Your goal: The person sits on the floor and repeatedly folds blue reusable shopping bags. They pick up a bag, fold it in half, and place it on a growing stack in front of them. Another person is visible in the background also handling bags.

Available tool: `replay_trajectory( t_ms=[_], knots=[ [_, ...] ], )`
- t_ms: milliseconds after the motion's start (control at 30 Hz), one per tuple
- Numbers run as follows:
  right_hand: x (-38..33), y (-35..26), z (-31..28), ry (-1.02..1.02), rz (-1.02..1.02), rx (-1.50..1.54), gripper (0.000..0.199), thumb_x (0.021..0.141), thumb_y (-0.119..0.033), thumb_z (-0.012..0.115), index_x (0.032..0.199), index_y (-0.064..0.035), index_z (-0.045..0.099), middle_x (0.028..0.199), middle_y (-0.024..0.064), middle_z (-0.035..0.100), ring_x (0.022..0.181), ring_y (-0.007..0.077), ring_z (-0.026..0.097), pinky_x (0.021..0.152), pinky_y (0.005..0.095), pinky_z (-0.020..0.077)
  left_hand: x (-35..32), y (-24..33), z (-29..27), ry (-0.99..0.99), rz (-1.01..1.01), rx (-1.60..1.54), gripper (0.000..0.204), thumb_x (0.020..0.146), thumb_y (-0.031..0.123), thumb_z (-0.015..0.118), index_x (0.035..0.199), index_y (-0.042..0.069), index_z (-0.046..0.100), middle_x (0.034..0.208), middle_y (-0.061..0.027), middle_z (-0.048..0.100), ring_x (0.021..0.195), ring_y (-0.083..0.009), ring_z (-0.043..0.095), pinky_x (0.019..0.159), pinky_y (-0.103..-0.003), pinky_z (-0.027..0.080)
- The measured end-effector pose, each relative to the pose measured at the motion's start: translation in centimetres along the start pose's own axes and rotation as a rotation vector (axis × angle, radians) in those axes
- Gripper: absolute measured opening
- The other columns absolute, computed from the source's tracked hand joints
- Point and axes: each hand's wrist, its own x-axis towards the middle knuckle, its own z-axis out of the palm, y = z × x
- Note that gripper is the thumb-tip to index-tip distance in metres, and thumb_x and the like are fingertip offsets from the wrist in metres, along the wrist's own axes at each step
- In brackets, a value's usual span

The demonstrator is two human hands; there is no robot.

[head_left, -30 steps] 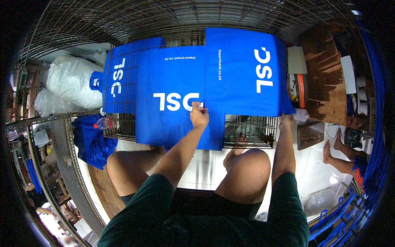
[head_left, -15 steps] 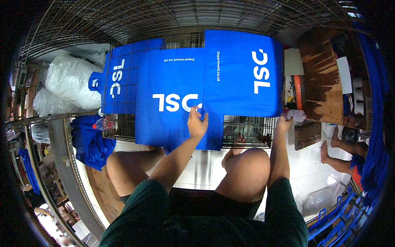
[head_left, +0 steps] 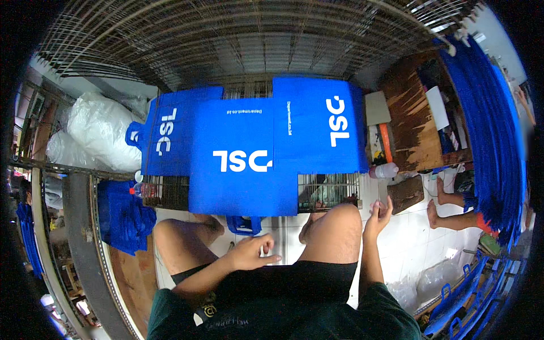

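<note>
Three blue fabric bags with white print are laid out before me: a left bag [head_left: 184, 102], a middle bag [head_left: 243, 190] overlapping it, and a right bag [head_left: 309, 150]. A blue handle [head_left: 245, 225] hangs below the middle bag's near edge. My left hand [head_left: 254, 253] is above my lap, clear of the bags, its fingers loosely bent and apart from the thumb, holding nothing. Over by my right knee, my right hand [head_left: 379, 217] has its palm turned up and fingers apart. The nearest thing to it is a clear plastic bottle [head_left: 384, 170], which it does not touch.
Wire racks [head_left: 226, 45] arch behind the bags. White plastic sacks [head_left: 102, 130] and a red-capped bottle [head_left: 144, 190] are at the left, above piled blue fabric [head_left: 124, 218]. Blue bags [head_left: 487, 141] hang at the right, near another person's legs [head_left: 453, 215].
My left hand has drawn back from the middle bag to above my lap. My right hand has come away from the bottle toward me. The whole view has shifted.
</note>
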Motion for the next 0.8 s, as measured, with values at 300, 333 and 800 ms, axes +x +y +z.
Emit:
replay_trajectory(
  t_ms=[300,333,800],
  knots=[
    [-13.5,-9.8,-8.5,-0.793,-0.595,-0.452,0.075,0.075,-0.05,0.061,0.128,-0.0008,0.042,0.137,0.0298,0.024,0.126,0.046,0.027,0.102,0.0511,0.024,2.6,-12.8,7.4,-0.089,-0.049,0.343,0.056,0.075,0.058,0.059,0.094,0.006,0.054,0.088,-0.0162,0.062,0.087,-0.0325,0.06,0.073,-0.041,0.046],
    [-14.9,-10.4,-9.6,-0.884,-0.636,-0.582,0.075,0.075,-0.052,0.061,0.129,-0.0044,0.042,0.14,0.0307,0.019,0.127,0.0488,0.023,0.102,0.0558,0.0202,3.1,-12.5,7.7,-0.08,-0.052,0.207,0.055,0.075,0.058,0.059,0.094,0.006,0.054,0.089,-0.0164,0.062,0.089,-0.0328,0.059,0.073,-0.042,0.045],
    [-17.9,-7.5,-12.2,-0.714,-0.723,-0.572,0.059,0.082,-0.047,0.048,0.123,-0.005,0.047,0.14,0.0291,0.023,0.128,0.0489,0.019,0.103,0.0573,0.0162,1.0,-9.0,5.5,-0.054,-0.018,0.315,0.054,0.074,0.058,0.059,0.092,0.007,0.052,0.092,-0.0128,0.062,0.088,-0.0322,0.059,0.073,-0.043,0.044]
  ],
)
